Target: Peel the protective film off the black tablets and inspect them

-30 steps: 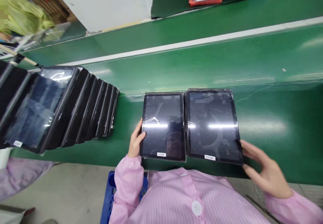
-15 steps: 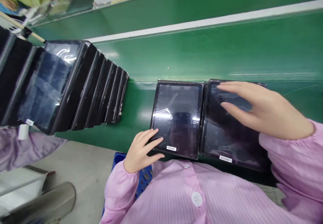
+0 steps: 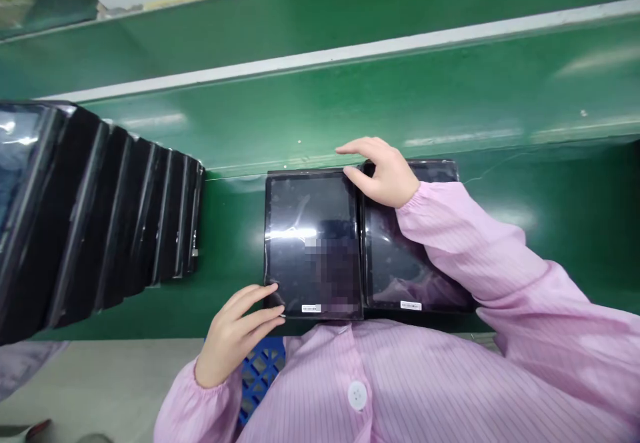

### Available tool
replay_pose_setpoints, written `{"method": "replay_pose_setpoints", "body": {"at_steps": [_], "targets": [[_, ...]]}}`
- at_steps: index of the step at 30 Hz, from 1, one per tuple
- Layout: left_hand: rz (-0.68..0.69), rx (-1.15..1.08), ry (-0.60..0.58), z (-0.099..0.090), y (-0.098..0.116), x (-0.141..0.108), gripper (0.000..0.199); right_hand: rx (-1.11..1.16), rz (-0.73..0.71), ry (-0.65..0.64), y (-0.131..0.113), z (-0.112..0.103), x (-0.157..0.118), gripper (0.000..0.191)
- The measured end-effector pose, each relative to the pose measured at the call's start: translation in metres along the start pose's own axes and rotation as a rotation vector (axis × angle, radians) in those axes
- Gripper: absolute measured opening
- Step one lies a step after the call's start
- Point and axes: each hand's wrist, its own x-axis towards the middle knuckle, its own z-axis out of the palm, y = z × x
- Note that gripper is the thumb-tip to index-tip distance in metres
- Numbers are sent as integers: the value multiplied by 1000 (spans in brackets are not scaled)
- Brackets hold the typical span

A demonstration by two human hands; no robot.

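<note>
Two dark tablets in clear film lie side by side on the green conveyor belt [image 3: 480, 103], each with a small white label at its near edge. My left hand [image 3: 235, 330] has its fingertips at the near left corner of the left tablet [image 3: 300, 230]. My right hand [image 3: 383, 173] reaches across my body and rests at the far edge of the right tablet [image 3: 395, 263], close to the seam between the two. My pink sleeve hides much of the right tablet.
A long row of dark film-wrapped tablets [image 3: 125, 210] stands on edge on the belt to the left. A white strip [image 3: 320, 60] runs along the belt's far side. A blue plastic crate [image 3: 260, 370] sits below the belt's near edge, above a grey floor [image 3: 100, 390].
My right hand has moved from above the right tablet to its far edge. My left hand has slid to the left tablet's near left corner. The whole scene has shifted left in view.
</note>
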Motion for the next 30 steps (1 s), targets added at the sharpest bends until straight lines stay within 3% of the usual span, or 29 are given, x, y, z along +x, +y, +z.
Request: {"method": "replay_pose_setpoints", "body": {"at_steps": [5,11,14,22,30], "targets": [[-89,-75,44,2,4,5,6,139,131,16,4,0,-2,36],[-529,-315,329,21,1,-13,7,177,156,43,0,0,-5,35],[-659,-438,451,34,-2,-25,16,190,167,60,0,0,-5,34],[-650,-463,596,56,3,-42,21,172,336,155,7,-3,-3,19],[-514,-479,636,65,3,-46,16,44,295,95,8,-9,-3,27]]}}
